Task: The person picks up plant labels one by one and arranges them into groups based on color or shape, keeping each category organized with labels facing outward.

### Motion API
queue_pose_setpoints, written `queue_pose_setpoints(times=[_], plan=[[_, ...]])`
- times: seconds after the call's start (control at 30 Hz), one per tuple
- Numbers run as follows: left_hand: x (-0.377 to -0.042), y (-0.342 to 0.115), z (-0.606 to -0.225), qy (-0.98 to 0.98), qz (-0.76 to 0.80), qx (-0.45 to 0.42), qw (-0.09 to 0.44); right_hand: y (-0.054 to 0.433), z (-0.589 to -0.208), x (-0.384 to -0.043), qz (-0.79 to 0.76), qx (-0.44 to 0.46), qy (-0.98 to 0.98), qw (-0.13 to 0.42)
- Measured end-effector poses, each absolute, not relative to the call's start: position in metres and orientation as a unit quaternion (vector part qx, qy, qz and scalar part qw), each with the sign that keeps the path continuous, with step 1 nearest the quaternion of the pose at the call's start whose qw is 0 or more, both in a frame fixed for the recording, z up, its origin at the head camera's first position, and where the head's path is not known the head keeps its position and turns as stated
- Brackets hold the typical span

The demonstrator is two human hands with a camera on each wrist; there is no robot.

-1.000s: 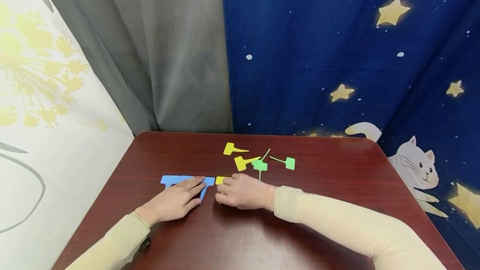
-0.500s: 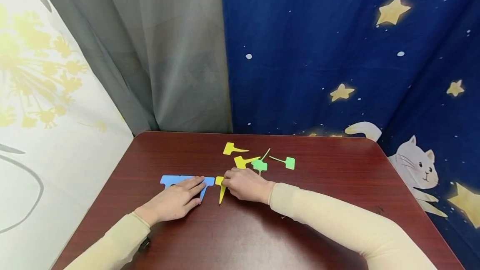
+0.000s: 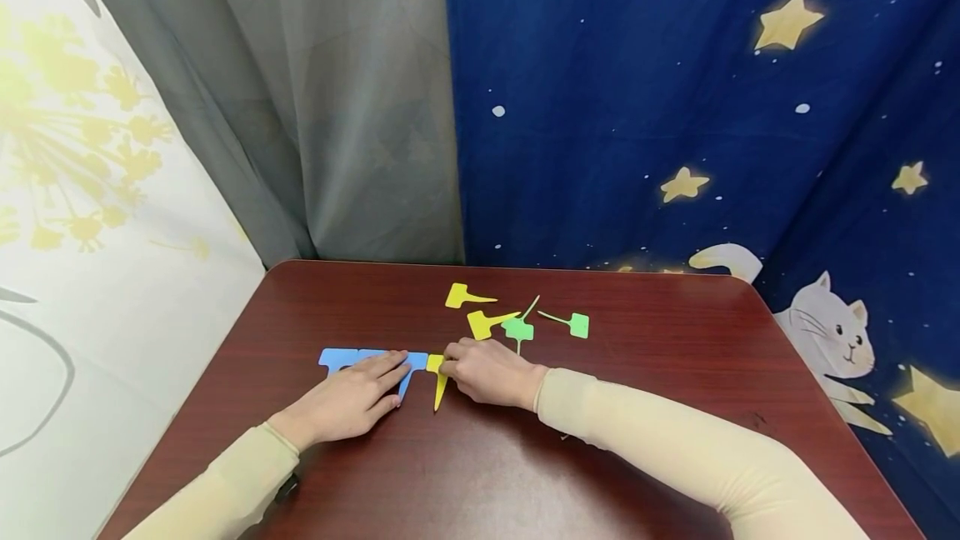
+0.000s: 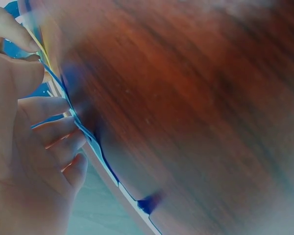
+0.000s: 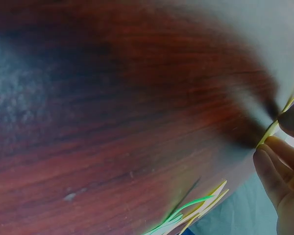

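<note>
My left hand [image 3: 347, 400] lies with extended fingers over a row of blue T-shaped plant labels [image 3: 341, 357], pressing on them; part of the row is hidden under the fingers. Right beside the row's right end is a yellow T-shaped plant label [image 3: 439, 390], its stem pointing toward me. My right hand [image 3: 491, 372] pinches this label's head at its right side. In the right wrist view the thumb and fingers hold the edge of the yellow label [image 5: 267, 134]. In the left wrist view the blue labels [image 4: 99, 152] lie flat beneath the left fingers [image 4: 54, 129].
Two loose yellow labels [image 3: 459, 296] lie farther back on the brown table [image 3: 360, 298]. Several green labels [image 3: 578, 325] are to their right, some overlapping one yellow label. A grey curtain [image 3: 375, 107] and a blue curtain [image 3: 570, 107] hang behind the table.
My right hand has shifted off the yellow label's stem to its head's right side. The label has slid slightly left, narrowing the gap to the blue row. My left hand stays in place.
</note>
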State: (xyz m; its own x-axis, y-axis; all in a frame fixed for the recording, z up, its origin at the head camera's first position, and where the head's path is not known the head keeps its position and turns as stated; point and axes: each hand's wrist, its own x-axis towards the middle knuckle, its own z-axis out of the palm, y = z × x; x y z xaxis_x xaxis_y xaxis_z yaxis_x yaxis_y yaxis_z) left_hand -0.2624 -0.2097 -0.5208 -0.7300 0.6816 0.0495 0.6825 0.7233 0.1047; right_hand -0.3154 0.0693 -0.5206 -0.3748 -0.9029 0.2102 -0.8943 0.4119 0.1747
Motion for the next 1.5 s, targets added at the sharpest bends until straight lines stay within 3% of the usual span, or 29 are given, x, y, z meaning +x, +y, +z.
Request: queue_pose_setpoints(times=[0.6,0.9,1.13,1.5], plan=[[-0.261,-0.211,-0.518,-0.922,-0.048,-0.381,0.039,0.069,-0.512,-0.321,-0.015,0.543,-0.827,0.145],[-0.260,-0.205,-0.509,-0.913,-0.056,-0.399,0.069,0.077,-0.492,-0.353,-0.030,0.502,-0.853,0.138],[-0.259,-0.192,-0.508,-0.909,-0.040,-0.413,0.038,0.097,-0.490,-0.390,-0.048,0.429,-0.892,0.131],[-0.260,-0.179,-0.508,-0.909,-0.041,-0.415,-0.021,0.118,-0.497,-0.416,-0.032,0.387,-0.913,0.123]])
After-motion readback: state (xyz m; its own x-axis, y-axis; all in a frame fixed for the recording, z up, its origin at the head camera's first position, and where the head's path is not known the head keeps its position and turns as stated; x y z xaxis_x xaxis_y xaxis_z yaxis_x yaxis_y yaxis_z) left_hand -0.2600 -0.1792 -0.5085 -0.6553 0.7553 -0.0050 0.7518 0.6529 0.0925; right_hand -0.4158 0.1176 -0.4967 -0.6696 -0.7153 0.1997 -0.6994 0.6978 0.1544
